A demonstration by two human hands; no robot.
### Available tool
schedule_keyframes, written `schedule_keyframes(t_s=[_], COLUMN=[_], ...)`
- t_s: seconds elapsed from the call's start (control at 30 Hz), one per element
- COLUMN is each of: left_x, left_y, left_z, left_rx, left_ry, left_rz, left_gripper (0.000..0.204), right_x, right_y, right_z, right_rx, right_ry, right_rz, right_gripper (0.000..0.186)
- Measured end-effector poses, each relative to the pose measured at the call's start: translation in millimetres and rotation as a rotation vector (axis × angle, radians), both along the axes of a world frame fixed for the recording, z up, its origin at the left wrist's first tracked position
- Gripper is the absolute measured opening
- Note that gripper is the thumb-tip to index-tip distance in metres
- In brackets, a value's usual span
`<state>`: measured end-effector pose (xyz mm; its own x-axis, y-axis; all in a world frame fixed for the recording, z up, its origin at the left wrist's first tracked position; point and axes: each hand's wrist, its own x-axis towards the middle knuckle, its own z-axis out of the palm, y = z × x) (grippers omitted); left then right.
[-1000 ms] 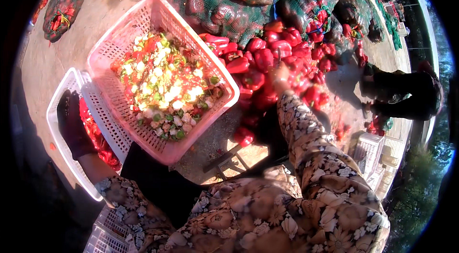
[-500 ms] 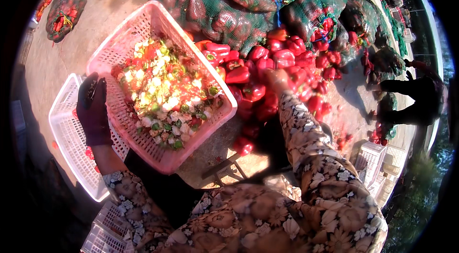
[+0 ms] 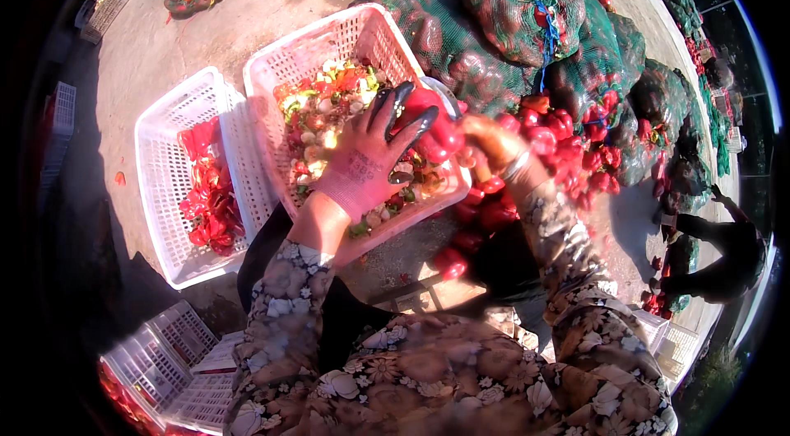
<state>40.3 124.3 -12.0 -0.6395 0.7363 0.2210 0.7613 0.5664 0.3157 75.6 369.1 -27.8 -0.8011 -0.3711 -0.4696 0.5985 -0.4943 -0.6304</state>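
Observation:
My left hand (image 3: 362, 156), in a pink glove with dark fingertips, grips a red bell pepper (image 3: 442, 138) above the near right part of a pink plastic crate (image 3: 262, 78). Cut pepper cores and scraps (image 3: 321, 111), with pale seeds and green stems, lie in that crate. Against the pepper's right side, my right hand (image 3: 494, 146) has its fingers curled; blur hides what they hold, if anything. A pale, rounded edge (image 3: 444, 94) shows behind the pepper, too unclear to name. Whole red bell peppers (image 3: 547, 139) are heaped on the ground beyond my right hand.
A white crate (image 3: 169, 189) holding red pepper pieces (image 3: 212, 197) stands left of the pink one. Green mesh sacks (image 3: 494, 32) full of peppers bulge at the far side. More white crates (image 3: 177, 337) sit at lower left. Another person (image 3: 716, 247) bends at far right.
My left hand has moved from the pink crate's left rim to a red pepper above it. The right hand has come back from the pepper heap to meet it. The view has shifted.

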Motion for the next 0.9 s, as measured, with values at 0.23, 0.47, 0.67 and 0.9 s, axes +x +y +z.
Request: schedule_keyframes(t_s=[0.23,0.47,0.67,0.9], left_x=[-20.8,-28.1,-26.0,-18.1], left_y=[-64.8,-95.0,-108.4,-108.0], left_z=[11.2,-3.6,10.1,20.4], left_rx=[0.397,0.859,1.047,0.973], left_ry=[-0.202,-0.476,-0.438,-0.24], left_rz=[0.224,0.401,0.453,0.479], left_gripper=[0.085,0.078,0.063,0.065], right_x=[-49.2,-53.5,-10.6,-13.4], right_y=[-79.4,-138.1,-176.3,-186.2], right_z=[25.4,62.6,85.9,93.8], right_rx=[0.241,0.734,0.963,1.091], right_ry=[0.14,0.438,0.79,0.841], right_rz=[0.176,0.031,-0.125,-0.045], right_gripper=[0.03,0.05,0.033,0.032])
